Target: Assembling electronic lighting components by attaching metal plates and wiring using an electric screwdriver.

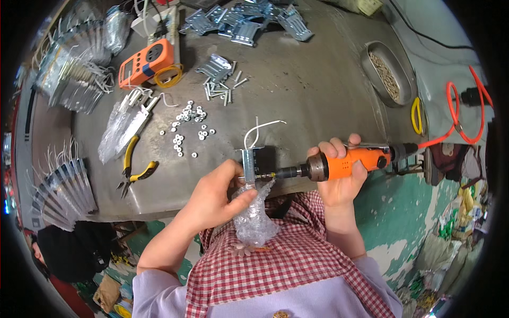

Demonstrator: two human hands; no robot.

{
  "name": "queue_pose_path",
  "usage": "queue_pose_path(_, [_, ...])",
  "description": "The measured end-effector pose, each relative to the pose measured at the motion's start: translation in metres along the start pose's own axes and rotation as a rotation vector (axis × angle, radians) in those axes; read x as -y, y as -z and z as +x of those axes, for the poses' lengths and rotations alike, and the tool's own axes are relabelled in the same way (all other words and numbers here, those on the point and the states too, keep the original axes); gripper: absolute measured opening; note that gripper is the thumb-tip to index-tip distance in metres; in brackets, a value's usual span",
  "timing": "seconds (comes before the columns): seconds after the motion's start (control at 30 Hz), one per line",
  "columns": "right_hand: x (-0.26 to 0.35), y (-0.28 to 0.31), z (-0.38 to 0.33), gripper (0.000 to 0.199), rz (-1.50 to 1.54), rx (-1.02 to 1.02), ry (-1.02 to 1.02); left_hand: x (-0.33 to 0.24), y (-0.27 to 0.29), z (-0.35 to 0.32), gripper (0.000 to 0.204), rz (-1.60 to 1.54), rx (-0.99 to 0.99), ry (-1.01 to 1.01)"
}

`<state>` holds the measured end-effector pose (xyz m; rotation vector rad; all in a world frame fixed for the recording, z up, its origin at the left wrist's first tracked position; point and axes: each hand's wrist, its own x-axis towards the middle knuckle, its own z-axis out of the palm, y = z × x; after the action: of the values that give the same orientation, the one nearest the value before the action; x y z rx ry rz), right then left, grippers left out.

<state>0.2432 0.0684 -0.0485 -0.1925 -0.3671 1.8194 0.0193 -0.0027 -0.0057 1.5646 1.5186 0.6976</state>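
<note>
At the table's front edge my left hand (217, 193) is closed on a metal bracket (248, 167). From the bracket's top rise two white wires (257, 132), and clear bubble wrap (255, 217) hangs below it. My right hand (339, 177) wraps round an orange power screwdriver (352, 163), held level, with a red hose (437, 140) running from its rear end. The driver's bit (270, 174) points left and meets the bracket's side, close to my left fingertips. Whether a screw sits at the tip is too small to tell.
White round spacers (190, 114), loose screws (228, 90) and yellow-handled pliers (137, 167) lie left of my hands. Metal brackets (246, 24) are heaped at the back. A steel tray (389, 74) of screws stands right. An orange meter (147, 62) and wrapped wired parts (63, 183) lie left.
</note>
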Motion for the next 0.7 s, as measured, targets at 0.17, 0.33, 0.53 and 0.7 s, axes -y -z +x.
queue_pose_path(0.17, [-0.002, 0.003, -0.004, 0.042, -0.008, -0.095, 0.008, 0.014, 0.023, 0.019, 0.016, 0.29, -0.227, -0.267])
queue_pose_path(0.33, [-0.002, 0.001, -0.003, 0.042, 0.011, -0.069, 0.003, 0.039, 0.041, 0.034, 0.014, 0.657, -0.49, -0.212])
queue_pose_path(0.53, [-0.002, 0.002, -0.002, 0.043, 0.011, -0.06, 0.004, 0.039, 0.05, 0.035, 0.022, 0.751, -0.285, -0.389])
queue_pose_path(0.7, [-0.002, 0.002, -0.002, 0.043, -0.015, -0.074, 0.008, 0.024, 0.029, 0.01, 0.017, -0.043, -0.224, -0.052])
